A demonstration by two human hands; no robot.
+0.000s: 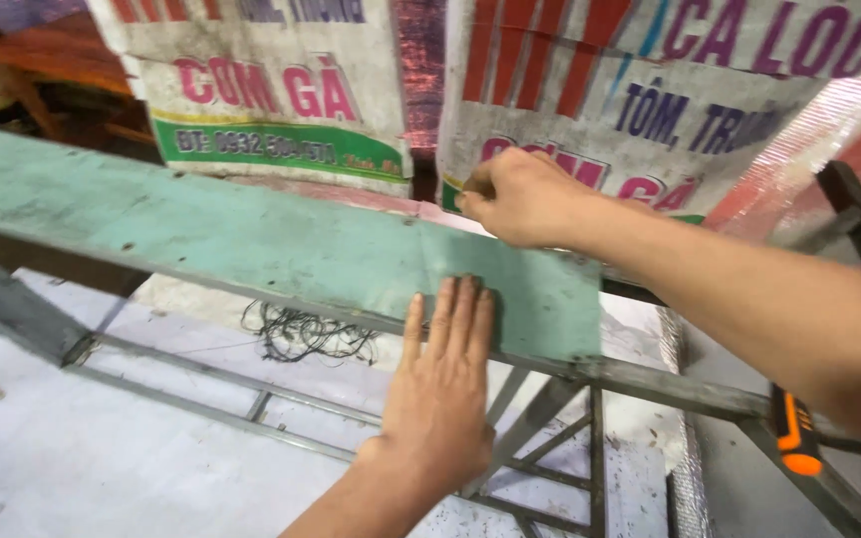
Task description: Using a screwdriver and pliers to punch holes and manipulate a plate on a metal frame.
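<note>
Here, left hand flat on green board; right hand at far edge.

L hand flat on green panel; R hand fisted at its far edge.

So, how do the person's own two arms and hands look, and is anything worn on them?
Both are bare. The left hand wears no glove, ring or watch, and its forearm shows no sleeve up to the picture's lower edge. The right hand is also without glove or ring; its forearm is bare as far as the right edge, with no sleeve, strap or marking. The fingers have short, plain nails.
</note>
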